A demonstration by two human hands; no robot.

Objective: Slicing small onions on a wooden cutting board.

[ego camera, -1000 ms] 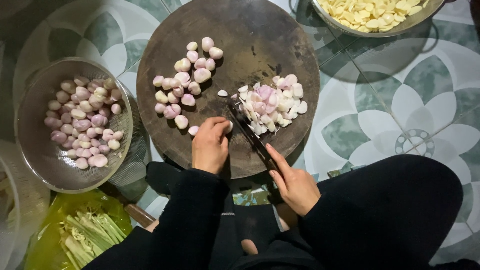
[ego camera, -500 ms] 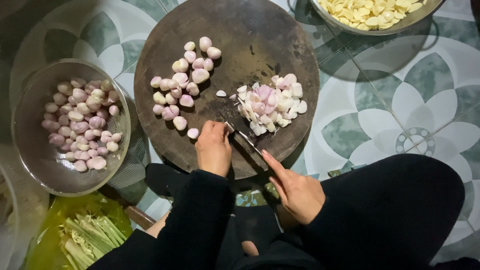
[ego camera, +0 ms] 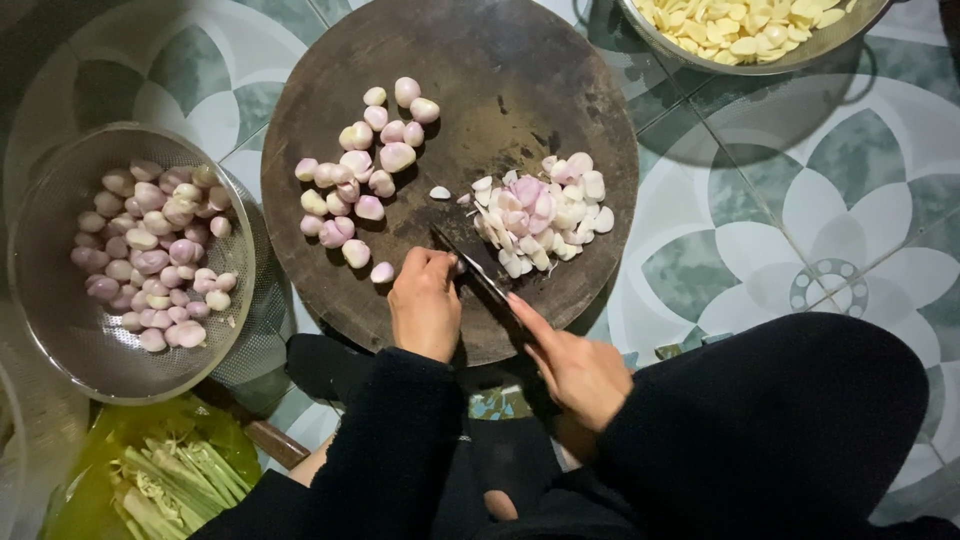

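Your left hand (ego camera: 425, 305) has crept toward the knife (ego camera: 478, 270), pinning a shallot; your right hand (ego camera: 575, 370) stays closed on the handle, slicing onward.

Tiled floor (ego camera: 800, 200), seen from above: glossy grey-green tiles carrying large pale flower and leaf motifs, each flower centred on a small ringed rosette. Thin grout lines cross the pattern. Light is dim and falls unevenly, leaving the upper left corner dark and soft sheen on the right.
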